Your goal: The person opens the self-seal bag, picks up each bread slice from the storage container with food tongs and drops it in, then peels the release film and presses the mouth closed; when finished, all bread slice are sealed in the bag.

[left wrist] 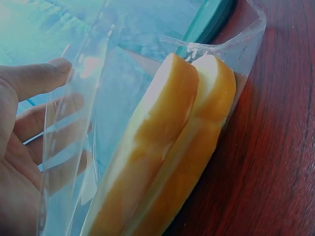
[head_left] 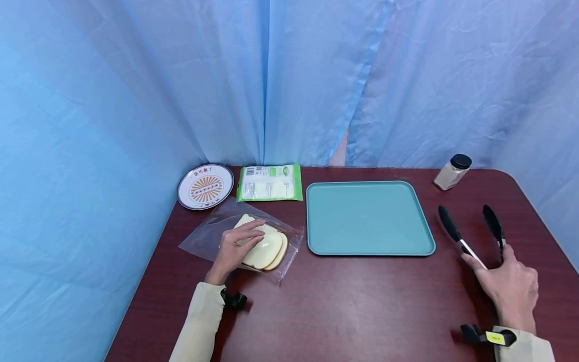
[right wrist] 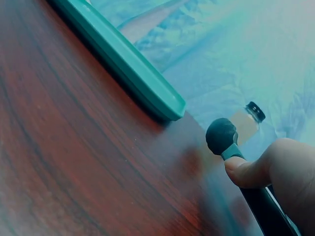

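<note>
Two slices of white bread (head_left: 267, 250) lie in a clear plastic bag (head_left: 289, 251) at the table's left; the left wrist view shows the slices (left wrist: 162, 142) stacked, crusts toward the camera. My left hand (head_left: 233, 251) is over the bag's near left part and holds its film between thumb and fingers; in the left wrist view the fingers of that hand (left wrist: 29, 128) show through the film (left wrist: 74, 123). At the right, my right hand (head_left: 511, 286) grips black-tipped tongs (head_left: 472, 251), their arms spread apart. The right wrist view shows my thumb (right wrist: 241, 172) on the tongs (right wrist: 261, 206).
A teal tray (head_left: 368, 218) lies mid-table between the hands. Behind the bag are a patterned plate (head_left: 205, 187) and a green-white packet (head_left: 270, 183). A black-lidded jar (head_left: 452, 172) stands at the back right. Blue curtains (head_left: 312, 80) hang around the table.
</note>
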The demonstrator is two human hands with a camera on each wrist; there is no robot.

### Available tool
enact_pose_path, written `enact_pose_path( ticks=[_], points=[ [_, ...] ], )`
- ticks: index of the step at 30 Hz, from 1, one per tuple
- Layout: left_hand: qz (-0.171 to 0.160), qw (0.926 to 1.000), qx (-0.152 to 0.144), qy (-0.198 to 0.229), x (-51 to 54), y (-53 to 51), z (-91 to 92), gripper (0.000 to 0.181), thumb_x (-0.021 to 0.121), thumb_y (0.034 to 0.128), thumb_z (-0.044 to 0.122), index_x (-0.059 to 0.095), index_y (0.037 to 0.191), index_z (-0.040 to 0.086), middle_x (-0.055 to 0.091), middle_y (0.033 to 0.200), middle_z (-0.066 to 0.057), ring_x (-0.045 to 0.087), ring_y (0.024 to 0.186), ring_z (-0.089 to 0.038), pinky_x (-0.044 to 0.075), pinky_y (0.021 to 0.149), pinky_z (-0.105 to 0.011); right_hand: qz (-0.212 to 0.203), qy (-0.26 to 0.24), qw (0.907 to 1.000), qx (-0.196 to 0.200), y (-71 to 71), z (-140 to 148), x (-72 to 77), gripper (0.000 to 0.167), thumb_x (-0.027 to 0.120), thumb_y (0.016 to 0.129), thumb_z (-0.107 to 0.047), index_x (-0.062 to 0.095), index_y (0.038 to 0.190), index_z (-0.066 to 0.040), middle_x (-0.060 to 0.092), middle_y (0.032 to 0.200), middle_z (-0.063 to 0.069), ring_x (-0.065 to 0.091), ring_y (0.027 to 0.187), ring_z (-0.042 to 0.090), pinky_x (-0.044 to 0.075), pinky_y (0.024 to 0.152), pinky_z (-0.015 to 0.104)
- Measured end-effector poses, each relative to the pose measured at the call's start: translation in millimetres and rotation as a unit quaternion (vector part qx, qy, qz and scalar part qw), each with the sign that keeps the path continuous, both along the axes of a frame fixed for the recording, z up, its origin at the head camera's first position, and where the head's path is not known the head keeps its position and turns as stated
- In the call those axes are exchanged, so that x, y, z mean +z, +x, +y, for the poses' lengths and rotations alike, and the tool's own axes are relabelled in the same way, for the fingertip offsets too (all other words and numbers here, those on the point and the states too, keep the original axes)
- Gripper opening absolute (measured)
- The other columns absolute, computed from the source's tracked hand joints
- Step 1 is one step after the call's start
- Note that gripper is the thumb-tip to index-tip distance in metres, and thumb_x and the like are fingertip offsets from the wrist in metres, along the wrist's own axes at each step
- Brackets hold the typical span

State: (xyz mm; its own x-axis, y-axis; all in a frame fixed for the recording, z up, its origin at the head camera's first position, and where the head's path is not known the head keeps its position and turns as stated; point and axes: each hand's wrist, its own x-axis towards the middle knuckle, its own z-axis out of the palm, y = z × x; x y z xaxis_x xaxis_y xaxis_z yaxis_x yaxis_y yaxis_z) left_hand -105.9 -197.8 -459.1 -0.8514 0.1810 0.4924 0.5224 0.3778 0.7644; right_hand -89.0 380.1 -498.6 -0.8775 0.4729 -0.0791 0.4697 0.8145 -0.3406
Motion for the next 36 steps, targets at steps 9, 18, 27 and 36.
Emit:
enact_pose_path(
  ticks=[9, 18, 27, 36],
  points=[
    [0.006, 1.0000, -0.001, 0.005, -1.2, -1.3, -0.7, 0.013, 0.074, 0.0784, -0.015, 0.075, 0.091, -0.012, 0.071, 0.109, -0.034, 0.066, 0.108, -0.050, 0.045, 0.106, -0.011, 0.026, -0.006, 0.9995, 0.016, -7.8, 0.0, -8.7, 0.106, 0.062, 0.087, -0.065, 0.027, 0.147, 0.015, 0.039, 0.127, 0.052, 0.039, 0.109, 0.063, 0.031, 0.098, 0.069],
    [-0.002, 1.0000, -0.004, 0.008, -0.1, -1.5, -1.3, 0.011, 0.073, 0.0803, -0.013, 0.075, 0.091, -0.012, 0.071, 0.111, -0.033, 0.065, 0.110, -0.050, 0.046, 0.107, -0.013, -0.018, -0.018, 0.9997, 0.001, -9.7, -4.4, -6.9, 0.114, 0.059, 0.087, -0.071, 0.020, 0.149, 0.017, 0.027, 0.134, 0.052, 0.030, 0.110, 0.062, 0.034, 0.088, 0.068],
    [-0.011, 0.9999, -0.003, 0.006, -0.7, -0.7, -1.9, 0.011, 0.073, 0.0811, -0.012, 0.076, 0.092, -0.012, 0.071, 0.112, -0.032, 0.065, 0.111, -0.050, 0.045, 0.107, -0.012, -0.066, 0.019, 0.9976, 0.005, -9.4, -6.6, -0.2, 0.125, 0.055, 0.082, -0.081, 0.014, 0.151, 0.015, 0.030, 0.124, 0.054, 0.036, 0.101, 0.063, 0.039, 0.082, 0.069],
    [-0.004, 0.9999, -0.004, 0.009, 0.4, -0.4, -1.5, 0.011, 0.073, 0.0803, -0.013, 0.075, 0.091, -0.012, 0.071, 0.111, -0.032, 0.065, 0.111, -0.050, 0.048, 0.107, -0.018, 0.012, 0.025, 0.9993, 0.026, -13.8, -45.9, 27.3, 0.094, 0.058, 0.095, -0.054, 0.015, 0.156, 0.005, 0.024, 0.145, 0.048, 0.029, 0.123, 0.068, 0.028, 0.092, 0.078]
  ],
)
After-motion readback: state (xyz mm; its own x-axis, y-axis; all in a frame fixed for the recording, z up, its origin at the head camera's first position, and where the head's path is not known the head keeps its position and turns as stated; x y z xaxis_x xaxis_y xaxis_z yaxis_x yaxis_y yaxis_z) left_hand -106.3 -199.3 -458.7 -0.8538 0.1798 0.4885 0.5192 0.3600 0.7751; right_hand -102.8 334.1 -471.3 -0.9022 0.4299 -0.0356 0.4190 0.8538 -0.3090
